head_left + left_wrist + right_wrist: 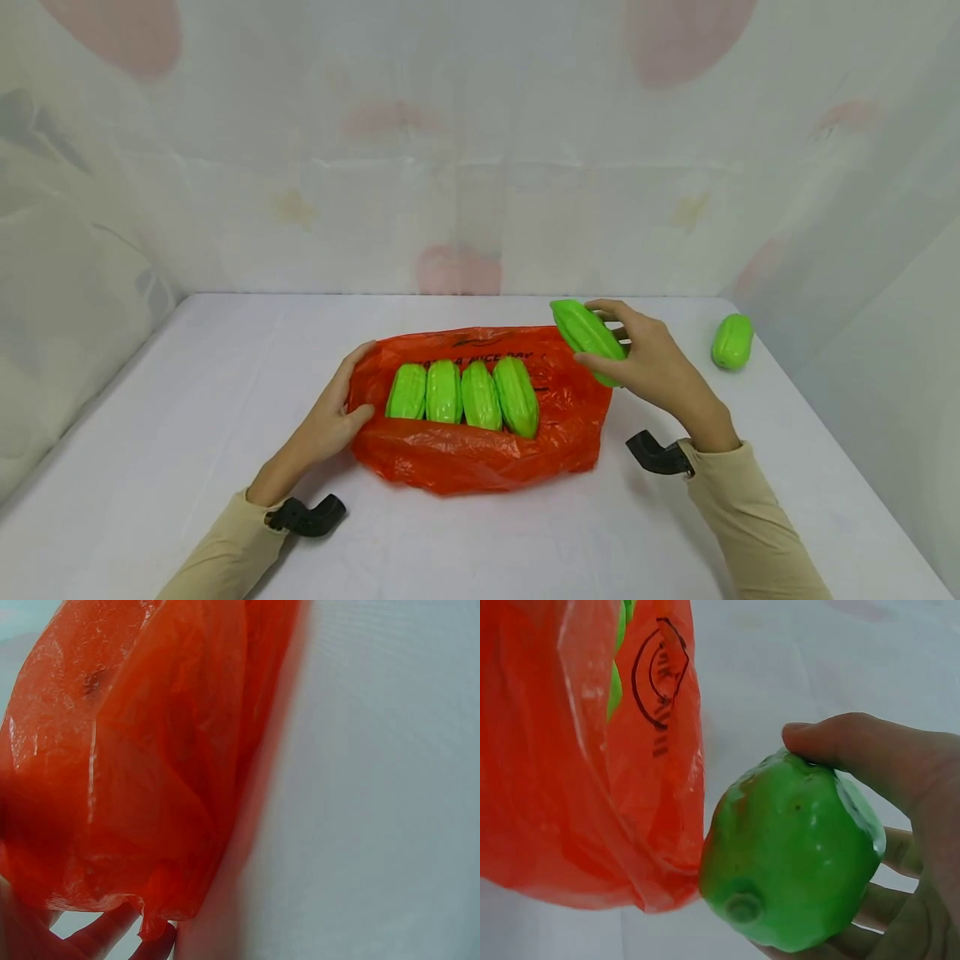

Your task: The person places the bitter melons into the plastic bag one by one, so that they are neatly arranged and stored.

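A red plastic bag (480,467) lies on the table with its mouth open, and several glossy green ridged fruits (482,396) sit side by side in it. My left hand (333,417) grips the bag's left edge, the thumb at the opening. In the left wrist view, fingers (105,934) show below the red plastic (165,787). Above the bag's right end, my right hand (652,358) holds another green ridged fruit (585,329), tilted, between thumb and fingers. The right wrist view shows this fruit (795,847) end-on beside the bag (660,825).
One more green fruit (732,342) lies at the table's far right, near the edge. The white table (187,392) meets a patterned curtain (465,200) at the back. A black wrist mount (307,517) sticks out from each sleeve.
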A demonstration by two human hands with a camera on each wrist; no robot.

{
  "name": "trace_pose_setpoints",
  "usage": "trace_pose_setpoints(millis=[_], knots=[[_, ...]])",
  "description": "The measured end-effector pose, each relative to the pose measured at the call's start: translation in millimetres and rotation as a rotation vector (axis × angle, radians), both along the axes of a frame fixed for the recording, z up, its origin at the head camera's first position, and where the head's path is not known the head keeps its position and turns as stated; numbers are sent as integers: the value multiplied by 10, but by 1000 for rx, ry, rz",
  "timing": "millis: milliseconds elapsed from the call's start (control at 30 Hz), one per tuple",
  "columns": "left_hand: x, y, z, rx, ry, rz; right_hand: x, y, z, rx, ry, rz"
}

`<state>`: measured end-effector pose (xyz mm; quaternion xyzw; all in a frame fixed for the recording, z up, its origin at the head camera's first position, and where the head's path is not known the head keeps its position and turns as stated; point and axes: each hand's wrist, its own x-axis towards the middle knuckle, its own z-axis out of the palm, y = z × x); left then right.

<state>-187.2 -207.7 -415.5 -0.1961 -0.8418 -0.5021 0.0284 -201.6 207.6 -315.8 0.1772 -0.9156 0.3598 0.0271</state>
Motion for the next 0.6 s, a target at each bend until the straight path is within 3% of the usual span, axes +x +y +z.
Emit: trace_pose_setpoints(millis=[600], knots=[[5, 4, 1, 5, -5, 0, 12, -251, -142, -41, 25, 38]])
